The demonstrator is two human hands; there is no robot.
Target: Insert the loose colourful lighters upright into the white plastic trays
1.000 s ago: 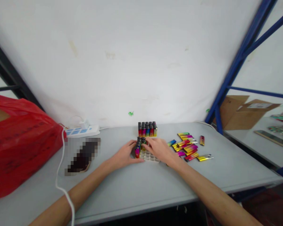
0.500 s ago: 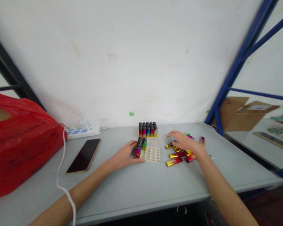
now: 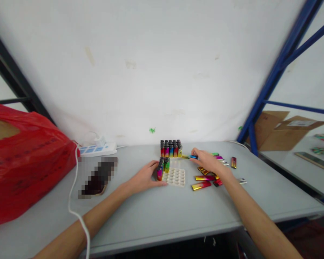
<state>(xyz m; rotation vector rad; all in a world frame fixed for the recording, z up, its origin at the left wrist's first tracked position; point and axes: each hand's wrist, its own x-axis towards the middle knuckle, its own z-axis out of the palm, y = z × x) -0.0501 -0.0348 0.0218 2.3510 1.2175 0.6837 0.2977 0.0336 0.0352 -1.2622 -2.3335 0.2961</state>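
Note:
A white tray (image 3: 175, 177) with round-edged slots lies on the table, several coloured lighters (image 3: 160, 172) upright in its left part. My left hand (image 3: 143, 178) grips the tray's left side, thumb along the front edge and fingers behind the lighters. Pinched between the fingertips of my right hand (image 3: 205, 160) is a blue and yellow lighter (image 3: 189, 157), held nearly level and pointing left. Under and around that hand lies a loose pile of shiny lighters (image 3: 204, 178), partly hidden by it. Behind the tray stands a full block of upright black-topped lighters (image 3: 171, 149).
At the left are a red plastic bag (image 3: 29, 162), a white power strip (image 3: 97, 149), a pixelated phone (image 3: 98, 178) and a white cable (image 3: 73, 212). A blue rack post (image 3: 270, 82) rises at the right, with a cardboard box (image 3: 275, 133) beyond it.
My right hand has picked up a blue and yellow lighter from the pile and lifted it slightly. My left hand stays at the tray. The view has shifted slightly.

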